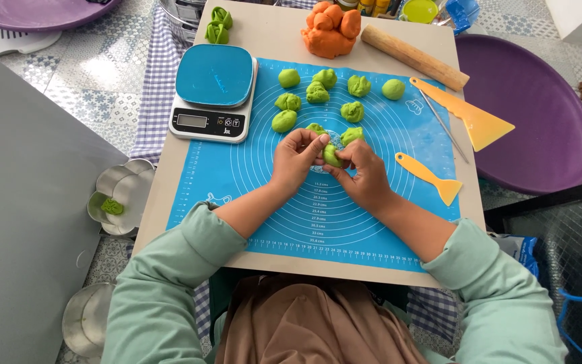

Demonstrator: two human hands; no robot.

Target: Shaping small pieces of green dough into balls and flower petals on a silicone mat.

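Two hands, left hand [296, 156] and right hand [362, 170], pinch one green dough piece [331, 156] in their fingers over the blue mat [250, 175], apparently mid-shaping; next calls for gentle, even presses.

Left hand [296, 158] and right hand [362, 172] pinch a green dough piece [332, 156] together over the blue baking mat [237, 175], perhaps shaping it, green dough balls [318, 94] beyond

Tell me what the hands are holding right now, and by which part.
Both hands pinch one small green dough piece above the blue mat: the left hand grips its left side, the right hand its right side, with fingertips.
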